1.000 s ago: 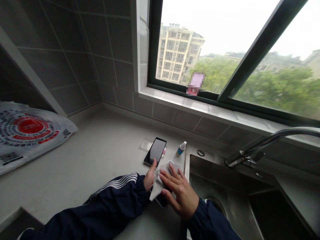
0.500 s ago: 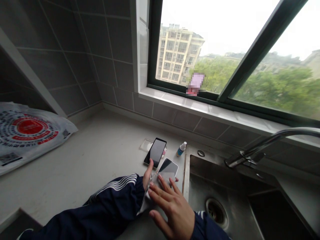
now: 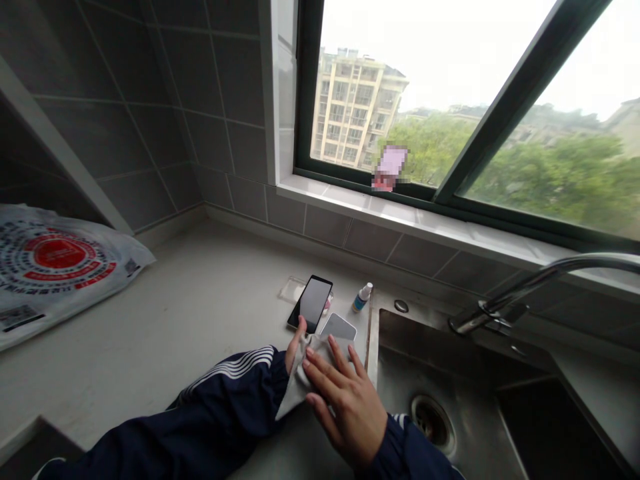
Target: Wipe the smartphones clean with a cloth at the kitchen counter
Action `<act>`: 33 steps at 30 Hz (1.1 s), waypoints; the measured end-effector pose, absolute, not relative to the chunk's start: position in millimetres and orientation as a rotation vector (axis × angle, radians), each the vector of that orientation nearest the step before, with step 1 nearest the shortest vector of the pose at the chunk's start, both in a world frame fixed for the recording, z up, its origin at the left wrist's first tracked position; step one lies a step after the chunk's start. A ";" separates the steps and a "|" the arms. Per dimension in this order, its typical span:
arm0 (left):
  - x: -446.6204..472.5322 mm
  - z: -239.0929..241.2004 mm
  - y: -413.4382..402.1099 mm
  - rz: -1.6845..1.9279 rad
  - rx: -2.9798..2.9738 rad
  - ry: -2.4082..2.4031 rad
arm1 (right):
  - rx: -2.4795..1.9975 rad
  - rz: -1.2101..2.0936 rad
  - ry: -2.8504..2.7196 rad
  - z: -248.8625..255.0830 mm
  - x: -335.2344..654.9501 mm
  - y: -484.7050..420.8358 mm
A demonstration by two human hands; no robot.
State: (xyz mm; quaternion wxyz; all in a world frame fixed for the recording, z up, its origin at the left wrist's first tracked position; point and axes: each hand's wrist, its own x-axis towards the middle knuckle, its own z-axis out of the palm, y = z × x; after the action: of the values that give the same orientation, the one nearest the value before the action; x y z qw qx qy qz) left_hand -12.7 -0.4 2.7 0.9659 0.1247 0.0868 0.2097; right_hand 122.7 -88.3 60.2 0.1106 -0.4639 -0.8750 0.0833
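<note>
My left hand [image 3: 296, 347] holds a phone with a pale rim [image 3: 340, 327] from its left edge, thumb up; the rest of this hand is hidden. A grey cloth [image 3: 296, 387] covers the near part of the phone's screen. My right hand [image 3: 350, 407] lies flat over the cloth with fingers outstretched, pressing it onto the phone. Just beyond, a black-framed phone [image 3: 313, 303] rests partly on a clear phone case [image 3: 291, 290]. A small spray bottle [image 3: 362, 298] with a white cap and blue label stands right of these.
At the right is a steel sink [image 3: 400, 373] with a drain [image 3: 433, 423] and a chrome tap [image 3: 500, 307]. A white printed plastic bag [image 3: 65, 267] lies at the left of the pale counter [image 3: 200, 287]. Behind the counter run a tiled wall and a window sill [image 3: 345, 201].
My right hand and the cloth have slid a little forward over the phone, covering more of its screen. The left hand stays almost where it was.
</note>
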 end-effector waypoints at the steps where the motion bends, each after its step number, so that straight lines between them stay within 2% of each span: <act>1: -9.5 3.5 -1.2 0.489 0.238 0.178 | -1.386 0.226 -2.561 57.9 125.1 -85.7; 5: 0.1 7.3 -5.9 0.726 0.189 0.168 | -1.480 0.159 -2.500 50.0 140.3 -72.5; 10: -1.6 9.0 -8.0 0.471 0.218 0.145 | -1.549 0.128 -2.439 43.0 153.4 -61.6; 15: -2.3 5.4 -4.3 0.599 0.173 0.188 | -1.421 0.225 -2.538 46.3 139.5 -72.2; 20: -10.1 -4.4 -2.1 0.395 0.128 0.290 | -1.276 0.342 -2.623 59.7 120.8 -91.3; 26: -14.5 -9.6 1.0 0.417 0.139 0.324 | -1.287 0.342 -2.617 64.3 118.7 -94.2; 33: -5.8 3.3 -1.9 0.524 0.187 0.212 | -1.360 0.186 -2.558 51.6 133.5 -78.2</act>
State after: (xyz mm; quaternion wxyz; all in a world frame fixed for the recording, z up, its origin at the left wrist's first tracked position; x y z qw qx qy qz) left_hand -5.8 -1.9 3.3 0.9560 0.0921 0.1043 0.2582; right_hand 133.5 -78.2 51.6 0.1191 -0.4652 -0.8749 0.0635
